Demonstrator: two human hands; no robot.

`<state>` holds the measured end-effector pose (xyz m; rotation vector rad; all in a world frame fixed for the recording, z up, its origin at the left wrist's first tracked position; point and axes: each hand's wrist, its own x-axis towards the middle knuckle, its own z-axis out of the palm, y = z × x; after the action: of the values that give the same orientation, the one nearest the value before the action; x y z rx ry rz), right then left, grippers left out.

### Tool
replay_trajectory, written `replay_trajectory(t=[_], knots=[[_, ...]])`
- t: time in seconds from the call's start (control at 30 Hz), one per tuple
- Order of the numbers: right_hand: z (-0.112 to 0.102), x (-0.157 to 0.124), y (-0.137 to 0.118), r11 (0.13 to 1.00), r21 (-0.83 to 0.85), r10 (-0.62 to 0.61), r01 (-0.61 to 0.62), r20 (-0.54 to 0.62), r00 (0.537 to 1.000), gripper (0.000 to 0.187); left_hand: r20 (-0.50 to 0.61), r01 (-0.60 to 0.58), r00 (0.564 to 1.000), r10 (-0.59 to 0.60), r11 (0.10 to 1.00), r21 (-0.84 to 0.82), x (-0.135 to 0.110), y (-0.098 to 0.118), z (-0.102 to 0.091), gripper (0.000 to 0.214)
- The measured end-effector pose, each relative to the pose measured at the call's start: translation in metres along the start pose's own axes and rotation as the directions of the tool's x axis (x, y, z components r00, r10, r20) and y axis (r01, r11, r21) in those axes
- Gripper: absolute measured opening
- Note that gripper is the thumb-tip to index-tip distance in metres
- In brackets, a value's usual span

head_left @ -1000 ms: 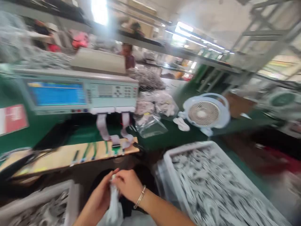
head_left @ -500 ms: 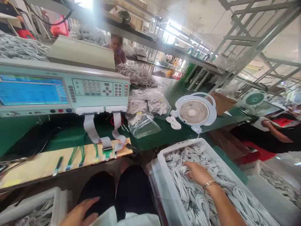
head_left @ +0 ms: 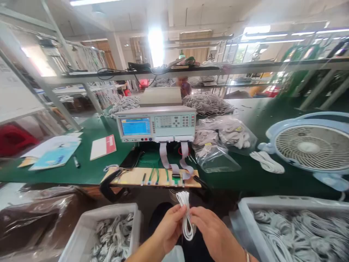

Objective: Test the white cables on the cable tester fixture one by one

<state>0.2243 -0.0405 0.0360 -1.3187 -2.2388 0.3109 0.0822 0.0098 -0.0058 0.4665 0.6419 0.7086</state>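
A coiled bundle of white cable point(head_left: 186, 216) is held upright over my lap, just in front of the bench edge. My left hand point(head_left: 170, 223) pinches it from the left, thumb across the coil. From the right, my right hand point(head_left: 208, 225) closes its fingers against the same bundle; some fingertips are hidden. Beyond my hands, a wooden board point(head_left: 122, 178) at the bench edge carries green wires and small connectors. Grey ribbon cables point(head_left: 165, 156) run from it up to a tester point(head_left: 174, 127) with a lit blue screen.
Plastic bins of cable coils stand low on both sides, a left bin point(head_left: 136, 222) and a right bin point(head_left: 247, 218). On the green bench point(head_left: 218, 180) are bagged cables point(head_left: 218, 156), a loose white coil point(head_left: 267, 162), a fan point(head_left: 311, 145) and papers point(head_left: 54, 153). A person sits behind the tester.
My right hand has left the right bin and come to my lap, where both hands now hold a white cable bundle. My view has swung left and levelled.
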Motion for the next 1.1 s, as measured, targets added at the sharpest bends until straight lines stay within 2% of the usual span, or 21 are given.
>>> replay_trajectory(t=[0.07, 0.1, 0.17, 0.2, 0.33, 0.47, 0.53, 0.57, 0.6, 0.67, 0.77, 0.83, 0.87, 0.97, 1.1], knots=[[0.007, 0.011, 0.011, 0.966, 0.188, 0.188, -0.179, -0.033, 0.982, 0.024, -0.045, -0.077, 0.996, 0.078, 0.997, 0.019, 0.0, 0.002, -0.011, 0.029], [0.01, 0.017, 0.016, 0.916, 0.287, 0.302, -0.281, -0.03, 0.953, 0.021, -0.042, -0.088, 0.995, 0.089, 0.996, 0.029, -0.001, 0.003, -0.014, 0.031], [0.018, 0.028, 0.024, 0.764, 0.488, 0.471, -0.423, 0.029, 0.882, 0.02, 0.0, -0.085, 0.996, 0.086, 0.994, 0.071, -0.001, 0.005, -0.017, 0.035], [0.022, 0.034, 0.026, 0.677, 0.58, 0.51, -0.453, 0.074, 0.857, 0.021, 0.029, -0.102, 0.995, 0.099, 0.989, 0.111, 0.0, 0.006, -0.017, 0.036], [0.041, 0.045, 0.029, 0.365, 0.816, 0.593, -0.448, 0.167, 0.788, 0.022, 0.126, -0.262, 0.964, 0.233, 0.904, 0.339, 0.007, 0.008, -0.017, 0.042], [0.054, 0.041, 0.026, 0.074, 0.936, 0.694, -0.344, 0.199, 0.692, 0.026, 0.184, -0.418, 0.903, 0.388, 0.696, 0.583, 0.012, 0.011, -0.016, 0.041], [0.056, 0.037, 0.023, -0.047, 0.962, 0.711, -0.27, 0.222, 0.667, 0.024, 0.251, -0.489, 0.863, 0.438, 0.601, 0.633, 0.01, 0.013, -0.014, 0.038], [0.055, 0.035, 0.022, -0.08, 0.965, 0.711, -0.251, 0.232, 0.664, 0.024, 0.277, -0.512, 0.848, 0.451, 0.566, 0.647, 0.008, 0.014, -0.012, 0.037], [0.054, 0.034, 0.021, -0.094, 0.963, 0.705, -0.254, 0.245, 0.665, 0.024, 0.29, -0.523, 0.839, 0.46, 0.538, 0.661, 0.006, 0.014, -0.01, 0.035], [0.051, 0.033, 0.021, -0.063, 0.946, 0.686, -0.317, 0.271, 0.675, 0.026, 0.277, -0.516, 0.835, 0.475, 0.506, 0.691, 0.002, 0.014, -0.007, 0.036], [0.048, 0.032, 0.025, 0.099, 0.912, 0.66, -0.399, 0.24, 0.712, 0.026, 0.213, -0.49, 0.826, 0.522, 0.48, 0.728, 0.0, 0.01, -0.006, 0.041], [0.048, 0.031, 0.03, 0.181, 0.905, 0.681, -0.385, 0.167, 0.713, 0.024, 0.196, -0.494, 0.812, 0.55, 0.467, 0.734, -0.001, 0.006, -0.006, 0.041], [0.049, 0.031, 0.032, 0.192, 0.908, 0.698, -0.372, 0.141, 0.702, 0.023, 0.2, -0.499, 0.812, 0.549, 0.475, 0.725, -0.001, 0.005, -0.006, 0.041], [0.051, 0.033, 0.037, 0.138, 0.918, 0.728, -0.372, 0.16, 0.666, 0.022, 0.193, -0.48, 0.857, 0.477, 0.605, 0.635, 0.001, 0.006, -0.006, 0.039], [0.056, 0.038, 0.041, 0.11, 0.893, 0.707, -0.436, 0.238, 0.666, 0.024, 0.088, -0.315, 0.947, 0.31, 0.835, 0.45, 0.006, 0.013, -0.01, 0.03]])
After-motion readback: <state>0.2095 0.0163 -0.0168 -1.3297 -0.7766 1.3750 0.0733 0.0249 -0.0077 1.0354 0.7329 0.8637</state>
